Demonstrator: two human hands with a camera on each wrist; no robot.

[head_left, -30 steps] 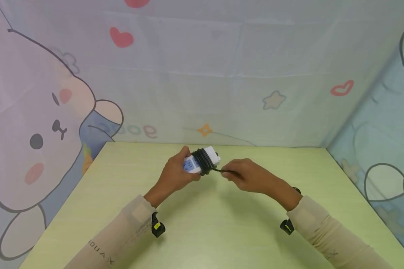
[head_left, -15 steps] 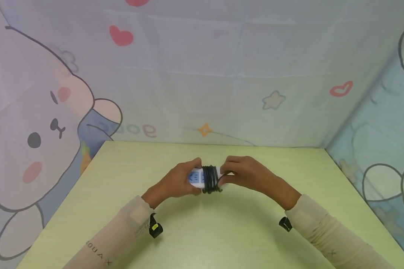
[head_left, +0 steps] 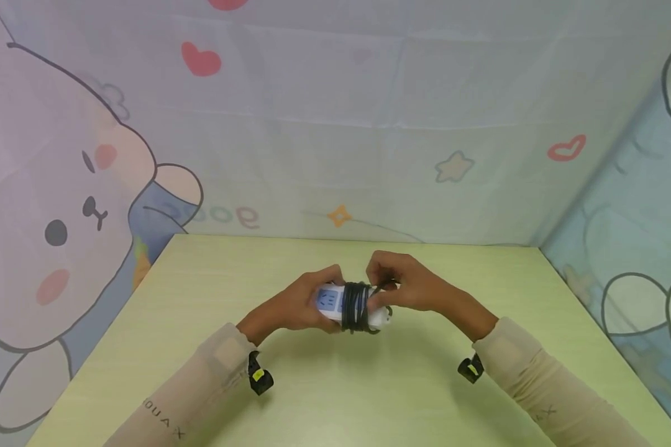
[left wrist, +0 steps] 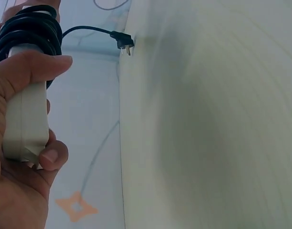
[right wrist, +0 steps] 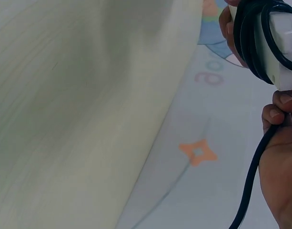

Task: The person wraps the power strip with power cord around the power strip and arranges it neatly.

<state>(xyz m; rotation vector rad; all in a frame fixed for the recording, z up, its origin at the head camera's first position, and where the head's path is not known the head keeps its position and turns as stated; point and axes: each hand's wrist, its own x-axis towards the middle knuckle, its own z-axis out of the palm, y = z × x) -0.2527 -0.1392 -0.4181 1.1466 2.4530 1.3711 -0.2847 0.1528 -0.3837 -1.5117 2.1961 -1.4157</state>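
Note:
A white power strip (head_left: pixel 328 300) with blue socket faces is held above the table in the head view. Black cord (head_left: pixel 355 307) is wound several times round its middle. My left hand (head_left: pixel 296 304) grips the strip's left end, thumb on one side and fingers on the other. At the opposite end, my right hand (head_left: pixel 416 285) pinches the loose length of cord close to the strip. In the right wrist view that cord (right wrist: pixel 250 181) trails from between the fingers. The left wrist view shows the black plug (left wrist: pixel 122 40) at the end of a free length of cord.
The pale yellow-green table (head_left: pixel 335 391) lies beneath both hands. A printed cloth (head_left: pixel 335 124) hangs behind its back edge and along the sides. Small black devices are strapped at both wrists.
The strip has come nearer and right, turning from tilted to nearly level. My right hand, first pulling the cord out to the right, now sits over the strip's right end.

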